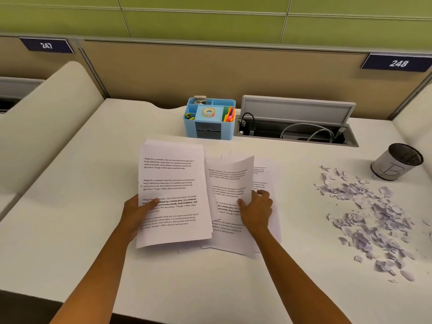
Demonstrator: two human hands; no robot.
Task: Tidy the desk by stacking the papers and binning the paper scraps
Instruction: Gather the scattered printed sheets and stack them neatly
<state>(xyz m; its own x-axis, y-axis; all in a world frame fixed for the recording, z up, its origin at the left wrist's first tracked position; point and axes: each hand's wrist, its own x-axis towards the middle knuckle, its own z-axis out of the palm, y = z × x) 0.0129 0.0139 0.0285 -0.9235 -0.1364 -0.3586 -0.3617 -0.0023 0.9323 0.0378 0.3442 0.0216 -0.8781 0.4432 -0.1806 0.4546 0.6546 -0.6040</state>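
Printed white sheets lie in the middle of the white desk [93,160]. My left hand [136,212] grips the left edge of a stack of papers [171,183], thumb on top, raising it slightly. My right hand [256,210] pinches the lower right edge of a single sheet [230,181] that curls up off more loose sheets [265,181] underneath. A wide scatter of torn paper scraps [369,220] covers the desk at the right. Behind the scraps stands a small round bin [396,163] with a dark mesh inside.
A blue desk organiser [209,119] with tape and sticky notes stands at the back centre. Beside it an open cable hatch [297,127] with wires is sunk into the desk. Partition walls close the back and sides.
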